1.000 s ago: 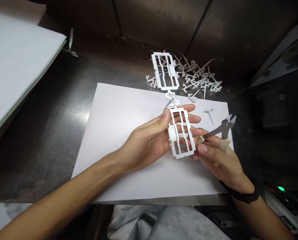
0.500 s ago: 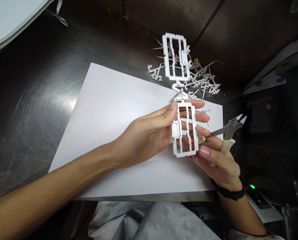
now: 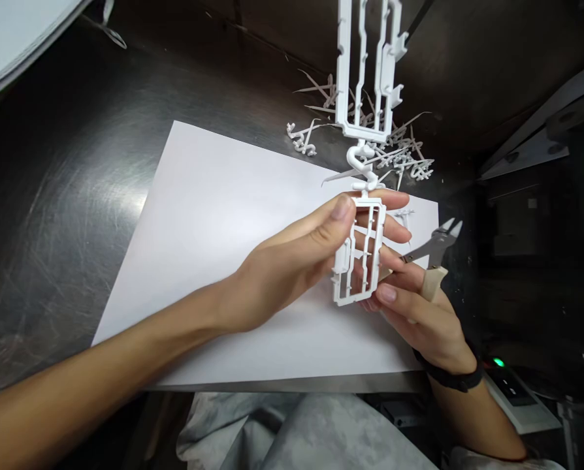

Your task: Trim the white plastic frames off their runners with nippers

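Note:
Thumb and fingers of my left hand (image 3: 302,251) grip a white moulded plastic piece (image 3: 365,140), made of two slotted rectangular frames joined by a curved runner. The lower frame lies across my left fingers; the upper one rises tilted and is cut off by the top edge of the view. In my right hand (image 3: 426,320) is a pair of side cutters (image 3: 436,251) with pale handles, jaws pointing up and away to the right. The right fingertips are close to the frame's lower right edge; I cannot tell whether they touch it.
A white sheet (image 3: 184,261) lies on the metal table (image 3: 76,176). Several cut-off white runners (image 3: 409,153) are heaped behind it, with one small scrap (image 3: 404,215) on the sheet. A device with a green light (image 3: 517,398) sits at the lower right.
The plastic piece has tilted, its upper frame now larger and higher in view, the lower one turned narrower. My right hand with the cutters has shifted slightly left.

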